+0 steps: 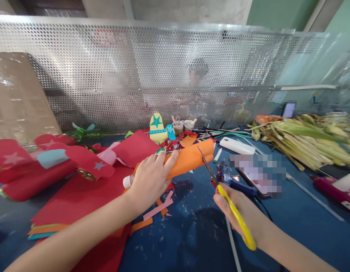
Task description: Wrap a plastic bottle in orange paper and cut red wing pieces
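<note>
My left hand [150, 170] is wrapped over a bottle rolled in orange paper [188, 156]. The bottle's white cap [127, 181] sticks out by the wrist. In my right hand [234, 206] is a pair of scissors [231, 211] with yellow handles, fingers closed round them. The blades point up and left and meet the far end of the orange paper; whether they are cutting into it I cannot tell. Beneath and left of the left hand lie stacked red paper sheets [87, 192] and pink paper strips [159, 209].
Red paper-covered bottle planes [41, 175] lie at the left. Behind my hands stands a yellow plane [156, 130]. A blue glue gun [239, 185], a blurred phone [256, 175] and dried corn husks [302, 136] are to the right. Perforated metal sheeting [152, 75] closes off the back.
</note>
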The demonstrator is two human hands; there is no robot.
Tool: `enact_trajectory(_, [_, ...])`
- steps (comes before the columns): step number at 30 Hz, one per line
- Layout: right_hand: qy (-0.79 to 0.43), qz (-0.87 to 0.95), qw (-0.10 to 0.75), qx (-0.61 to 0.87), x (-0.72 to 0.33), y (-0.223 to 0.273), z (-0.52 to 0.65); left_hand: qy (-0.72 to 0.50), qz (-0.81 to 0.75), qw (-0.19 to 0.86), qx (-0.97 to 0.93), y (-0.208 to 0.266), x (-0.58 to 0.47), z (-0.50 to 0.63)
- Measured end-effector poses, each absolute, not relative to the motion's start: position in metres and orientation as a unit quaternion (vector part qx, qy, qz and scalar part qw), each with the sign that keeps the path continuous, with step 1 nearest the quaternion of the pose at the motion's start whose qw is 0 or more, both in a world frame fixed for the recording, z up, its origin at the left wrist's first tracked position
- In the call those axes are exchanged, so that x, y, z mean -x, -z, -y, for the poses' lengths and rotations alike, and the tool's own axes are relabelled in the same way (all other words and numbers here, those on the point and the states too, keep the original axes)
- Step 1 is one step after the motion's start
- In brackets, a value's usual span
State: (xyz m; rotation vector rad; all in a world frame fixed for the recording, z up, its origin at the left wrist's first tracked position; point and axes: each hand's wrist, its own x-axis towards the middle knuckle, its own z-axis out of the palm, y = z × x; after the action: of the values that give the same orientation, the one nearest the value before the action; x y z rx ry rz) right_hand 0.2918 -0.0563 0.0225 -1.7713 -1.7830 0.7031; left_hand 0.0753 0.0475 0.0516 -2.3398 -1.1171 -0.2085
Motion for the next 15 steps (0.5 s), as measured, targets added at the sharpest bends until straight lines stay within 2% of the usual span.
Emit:
enact_trajectory(3, [-0.258, 0.662, 0.251, 0.657, -0.292, -0.021, 0.056, 0.081, 0.411, 0.269, 0.867, -0.051, -0.075, -0.049])
enact_trajectory(8, [-0.268, 0.646, 0.281, 0.657, -0.294, -0.013, 0.055, 0.083, 0.410, 0.268, 0.868, -0.052, -0.075, -0.049])
enact_trajectory(15, [-0.381, 0.583, 0.294, 0.654, -0.292, -0.009, 0.061, 0.084, 0.397, 0.276, 0.871, -0.051, -0.076, -0.050])
